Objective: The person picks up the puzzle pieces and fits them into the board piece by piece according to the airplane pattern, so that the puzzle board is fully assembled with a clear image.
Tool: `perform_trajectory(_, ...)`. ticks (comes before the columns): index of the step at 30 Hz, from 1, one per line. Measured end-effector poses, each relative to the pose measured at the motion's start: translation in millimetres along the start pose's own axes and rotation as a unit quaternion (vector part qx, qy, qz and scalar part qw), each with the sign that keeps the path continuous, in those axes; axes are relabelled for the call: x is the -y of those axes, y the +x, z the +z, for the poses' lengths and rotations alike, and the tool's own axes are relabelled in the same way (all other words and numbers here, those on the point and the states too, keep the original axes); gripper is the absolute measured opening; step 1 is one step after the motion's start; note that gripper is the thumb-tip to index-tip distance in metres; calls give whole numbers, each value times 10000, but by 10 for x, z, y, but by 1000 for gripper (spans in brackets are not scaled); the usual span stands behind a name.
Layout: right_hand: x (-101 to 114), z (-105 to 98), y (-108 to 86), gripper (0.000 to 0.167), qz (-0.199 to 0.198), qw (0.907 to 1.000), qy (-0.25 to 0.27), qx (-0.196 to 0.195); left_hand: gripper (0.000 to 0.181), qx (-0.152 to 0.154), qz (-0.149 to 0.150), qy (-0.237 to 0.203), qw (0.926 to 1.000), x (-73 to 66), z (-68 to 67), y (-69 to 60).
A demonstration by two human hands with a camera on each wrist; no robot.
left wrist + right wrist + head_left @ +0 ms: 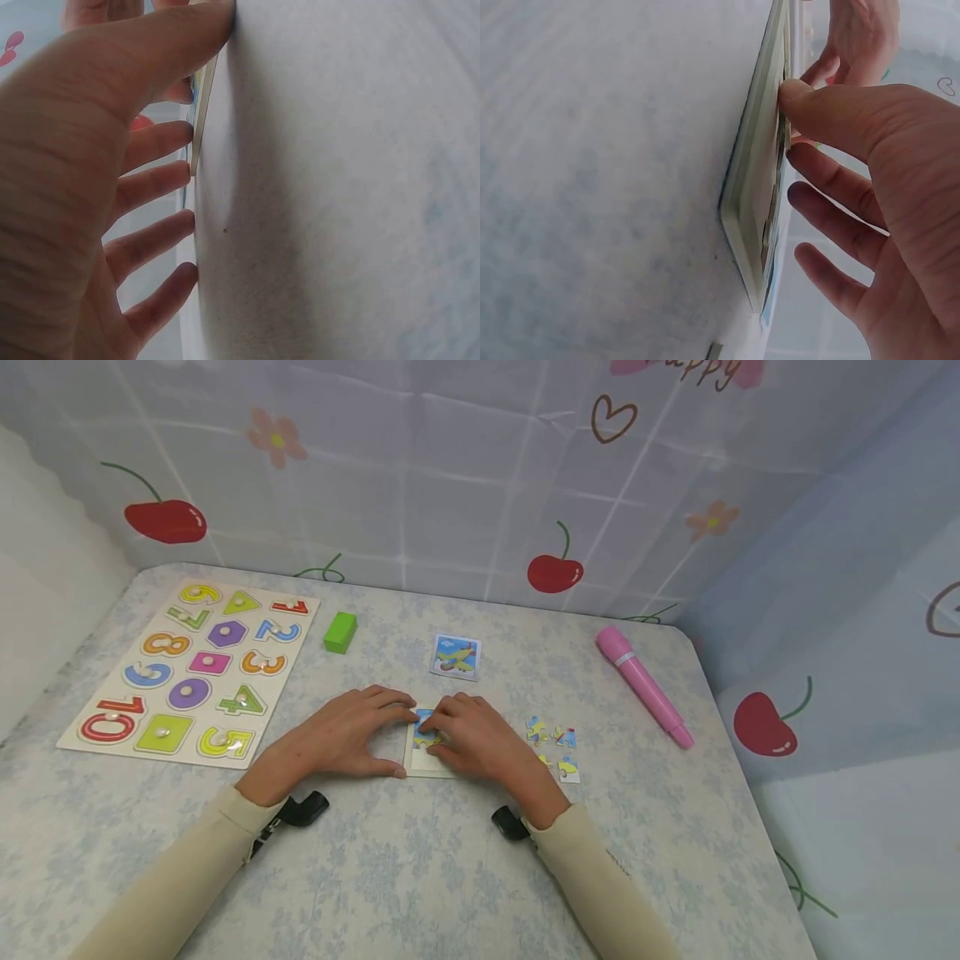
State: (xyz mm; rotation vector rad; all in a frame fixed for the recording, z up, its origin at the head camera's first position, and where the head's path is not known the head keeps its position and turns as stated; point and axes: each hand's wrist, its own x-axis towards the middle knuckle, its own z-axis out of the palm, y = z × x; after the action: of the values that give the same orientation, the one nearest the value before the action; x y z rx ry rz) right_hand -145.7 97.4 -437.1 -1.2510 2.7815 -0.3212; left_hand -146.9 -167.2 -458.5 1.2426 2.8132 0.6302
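Note:
A small puzzle tray (429,766) lies on the table, with blue and yellow pieces (423,737) in its upper left part. The left hand (341,733) touches the tray's left side, thumb at the near corner; the left wrist view shows its fingers (154,180) spread and fairly straight. Over the tray, the right hand (480,739) pinches a thin puzzle piece (787,133) between thumb and index finger, its other fingers (832,217) apart. That hand hides much of the tray's right side. Loose pieces (567,769) lie right of the tray, partly hidden by the right hand.
A picture card with an airplane (456,657) lies behind the tray. At the back left are a green block (341,632) and a number-and-shape board (180,672). A pink pen-like stick (647,687) lies at the right. Behind the table (420,877) hangs a printed curtain (450,485).

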Motion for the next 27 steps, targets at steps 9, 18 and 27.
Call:
perform_trajectory(9,4,5,-10,28,-25,9999,96,-71,80,-6,21,17,10000,3,4,4)
perform_trajectory(18,18,11,-7,28,11,10000,-30,-92,80,52,-29,32,10000,-6,0,6)
perform_trajectory(27,12,14,-8,29,71,9999,-68,-107,79,58,-56,-17,10000,-2,9,0)
